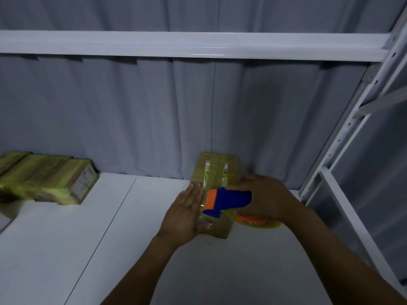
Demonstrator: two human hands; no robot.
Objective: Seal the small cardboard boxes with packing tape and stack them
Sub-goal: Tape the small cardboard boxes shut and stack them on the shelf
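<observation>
A small cardboard box point(217, 170) lies on the white table point(88, 249), its far end near the grey curtain. My left hand point(185, 214) presses flat on the box's left side with straight fingers. My right hand point(262, 199) grips a blue and orange tape dispenser point(226, 201) over the box's top. The yellowish tape roll point(257, 223) shows under that hand. A strip of tape runs along the box's top. The near right part of the box is hidden by the dispenser and my hands.
A pile of taped cardboard boxes point(46, 181) lies at the table's back left. A white shelf beam point(198, 45) crosses overhead. A white perforated rack post point(343, 137) stands at the right.
</observation>
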